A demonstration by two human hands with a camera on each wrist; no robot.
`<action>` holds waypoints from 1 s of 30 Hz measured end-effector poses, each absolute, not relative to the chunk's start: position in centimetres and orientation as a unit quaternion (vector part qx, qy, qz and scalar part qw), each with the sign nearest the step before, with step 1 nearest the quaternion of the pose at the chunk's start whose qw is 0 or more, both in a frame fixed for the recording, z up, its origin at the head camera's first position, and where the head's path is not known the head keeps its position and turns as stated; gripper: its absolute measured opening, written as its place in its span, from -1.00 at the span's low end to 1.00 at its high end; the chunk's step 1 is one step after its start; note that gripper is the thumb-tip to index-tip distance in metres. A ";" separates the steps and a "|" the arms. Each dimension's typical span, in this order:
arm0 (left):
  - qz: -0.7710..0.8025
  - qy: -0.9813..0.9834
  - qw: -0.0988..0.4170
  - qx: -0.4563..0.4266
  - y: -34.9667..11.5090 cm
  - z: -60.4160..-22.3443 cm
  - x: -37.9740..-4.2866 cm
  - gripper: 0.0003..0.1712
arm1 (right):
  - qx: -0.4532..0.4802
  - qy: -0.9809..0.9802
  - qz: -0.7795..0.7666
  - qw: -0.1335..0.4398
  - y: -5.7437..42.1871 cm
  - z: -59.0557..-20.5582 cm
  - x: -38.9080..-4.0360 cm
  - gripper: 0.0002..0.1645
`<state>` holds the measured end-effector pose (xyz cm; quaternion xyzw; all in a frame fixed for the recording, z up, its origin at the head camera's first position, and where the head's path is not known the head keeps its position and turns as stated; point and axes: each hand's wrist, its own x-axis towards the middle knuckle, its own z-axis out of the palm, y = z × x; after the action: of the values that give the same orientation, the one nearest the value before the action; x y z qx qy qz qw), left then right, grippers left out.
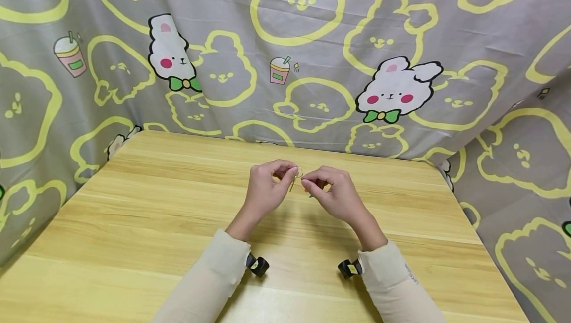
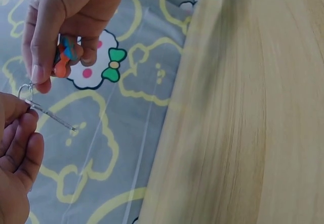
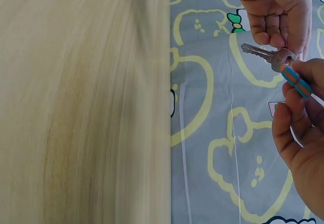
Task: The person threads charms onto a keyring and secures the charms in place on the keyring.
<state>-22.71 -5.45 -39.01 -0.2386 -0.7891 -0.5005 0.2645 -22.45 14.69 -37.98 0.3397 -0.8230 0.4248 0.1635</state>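
Above the table, my left hand (image 1: 269,182) pinches a silver key (image 3: 268,54) near its head, the toothed blade sticking out past the fingers. A thin metal key ring (image 2: 23,90) spans the small gap between both hands. My right hand (image 1: 336,191) pinches the keychain at the ring's other side, thumb against forefinger. Its small orange and blue charm (image 3: 297,82) hangs by the right fingers, and in the left wrist view the charm (image 2: 66,57) is partly covered by them. Exactly where the key meets the ring is hidden by fingertips.
The wood-grain table (image 1: 147,204) extends beneath both forearms. A grey curtain (image 1: 241,11) with yellow outlines and white rabbits hangs behind its far edge and along the sides. Black wrist cameras (image 1: 257,266) are strapped over the light sleeves (image 1: 209,268).
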 end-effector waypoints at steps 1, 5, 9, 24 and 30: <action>-0.501 -0.788 0.265 -0.239 -5.4 -39.0 -22.7 -0.87 | 0.338 -0.824 0.423 0.164 14.7 -38.0 -22.4 -0.92; -0.508 -0.786 0.258 -0.238 -5.3 -39.1 -22.8 -0.87 | 0.331 -0.833 0.416 0.152 14.8 -38.1 -22.5 -0.92; -0.526 -0.792 0.225 -0.214 -5.3 -39.2 -22.8 -0.89 | 0.320 -0.846 0.414 0.104 15.0 -38.2 -22.6 -0.91; -0.529 -0.836 0.001 -0.144 -5.6 -40.0 -23.1 -0.94 | 0.301 -0.867 0.386 -0.094 16.0 -39.1 -23.4 -0.86; -0.522 -0.842 -0.049 -0.130 -5.8 -40.5 -23.2 -0.94 | 0.295 -0.873 0.366 -0.133 16.3 -39.7 -23.7 -0.90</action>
<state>-23.16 -5.78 -40.46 -0.1296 -0.8417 -0.5218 -0.0486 -23.70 16.28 -39.74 0.2953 -0.8727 0.3655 -0.1325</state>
